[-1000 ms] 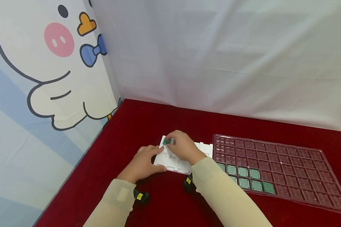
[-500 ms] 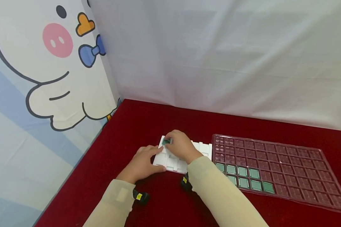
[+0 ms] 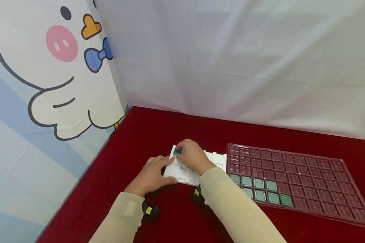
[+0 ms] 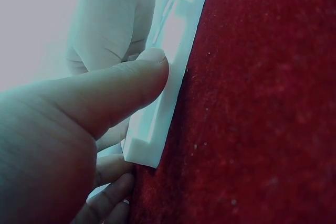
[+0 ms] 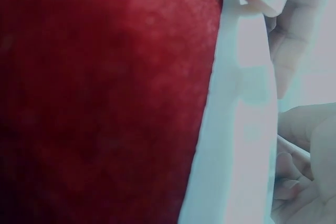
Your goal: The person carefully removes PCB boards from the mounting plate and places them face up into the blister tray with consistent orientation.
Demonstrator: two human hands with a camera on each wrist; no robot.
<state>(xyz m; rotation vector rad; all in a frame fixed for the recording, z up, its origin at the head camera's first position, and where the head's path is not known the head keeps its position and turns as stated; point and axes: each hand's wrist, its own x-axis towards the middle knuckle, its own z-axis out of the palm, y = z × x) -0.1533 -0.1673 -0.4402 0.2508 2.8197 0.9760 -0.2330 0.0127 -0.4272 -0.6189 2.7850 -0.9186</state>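
A white tray (image 3: 184,174) with moulded pockets lies on the red cloth in the head view. My left hand (image 3: 153,173) grips its left end, the thumb at the near edge and the fingers along the left side. Over the far-left pocket, my right hand (image 3: 194,156) pinches a small green square chip (image 3: 177,152) between thumb and fingers. Those fingers cover part of the chip, so whether it sits flat in the pocket is hidden. In the left wrist view, the left thumb (image 4: 131,85) presses on the tray's edge (image 4: 163,121).
To the right, a clear plastic tray (image 3: 292,153) with a grid of pockets lies close to the white tray. Several green chips (image 3: 273,197) fill pockets in its near-left part. A white curtain (image 3: 231,67) hangs behind, and a cartoon-printed cloth (image 3: 64,111) hangs at left.
My right hand has shifted very slightly left with the chip, over the same pocket. The left hand keeps its hold on the white tray.
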